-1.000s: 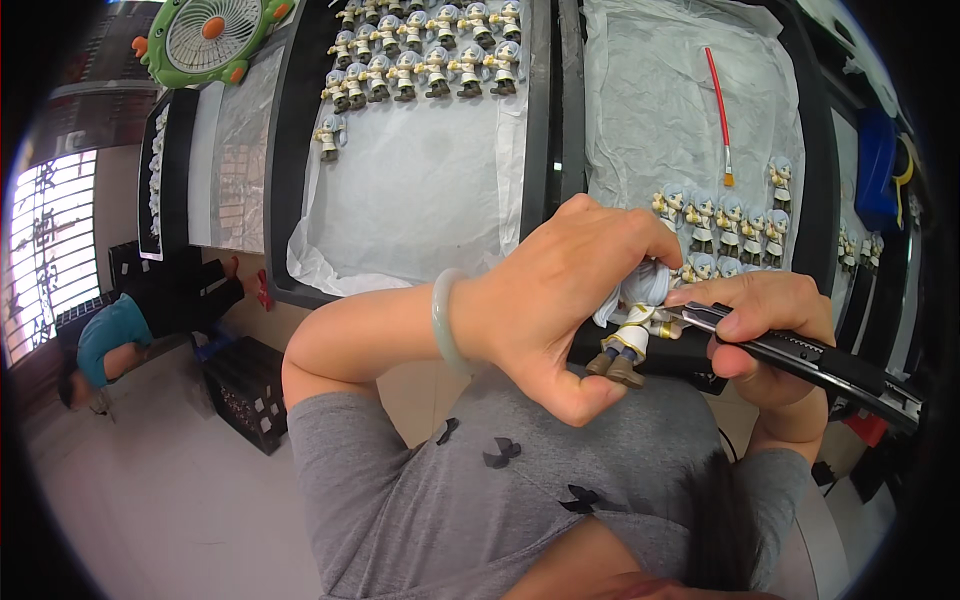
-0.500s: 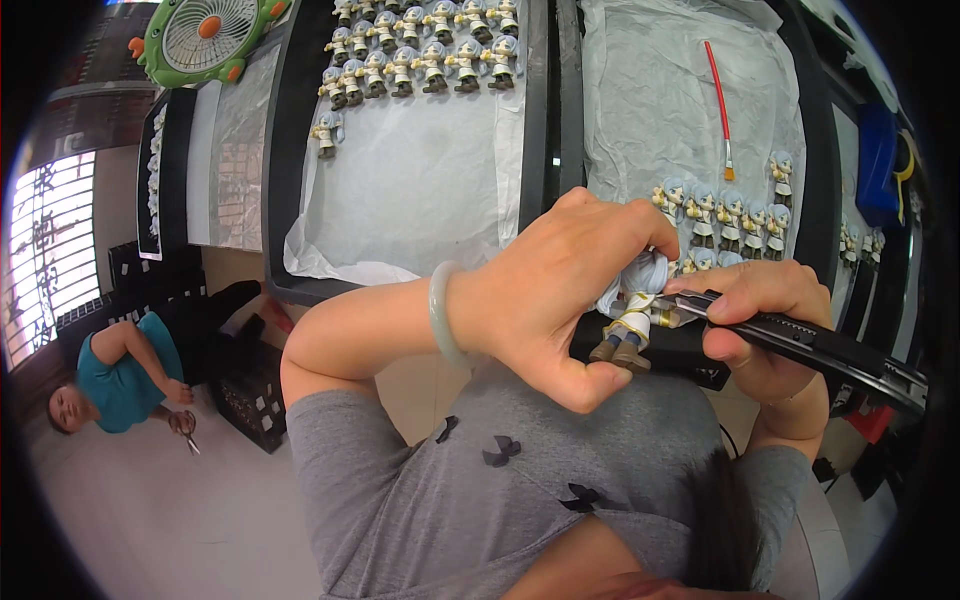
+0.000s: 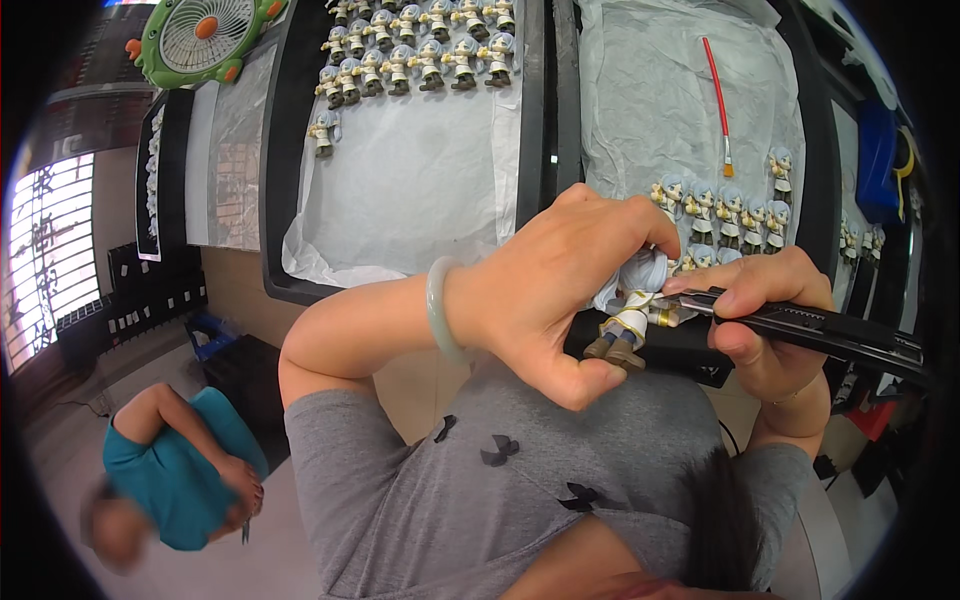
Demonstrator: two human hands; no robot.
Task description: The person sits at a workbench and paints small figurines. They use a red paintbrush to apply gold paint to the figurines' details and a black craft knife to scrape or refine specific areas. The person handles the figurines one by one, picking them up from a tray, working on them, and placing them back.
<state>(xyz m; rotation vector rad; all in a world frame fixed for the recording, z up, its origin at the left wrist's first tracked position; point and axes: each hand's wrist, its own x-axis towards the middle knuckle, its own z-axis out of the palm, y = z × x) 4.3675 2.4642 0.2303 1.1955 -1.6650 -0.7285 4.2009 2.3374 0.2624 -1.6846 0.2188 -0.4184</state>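
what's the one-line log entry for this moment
left hand: holds figurine | right hand: holds knife, tip at figurine | trays: figurine rows

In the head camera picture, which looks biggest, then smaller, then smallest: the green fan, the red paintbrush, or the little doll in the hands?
1. green fan, cut by the picture's edge
2. little doll, nearer the camera, so unsure against the paintbrush
3. red paintbrush, long but very thin

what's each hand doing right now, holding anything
Left hand: closed around a small pale-haired toy figurine.
Right hand: closed on a black utility knife, its tip at the figurine.
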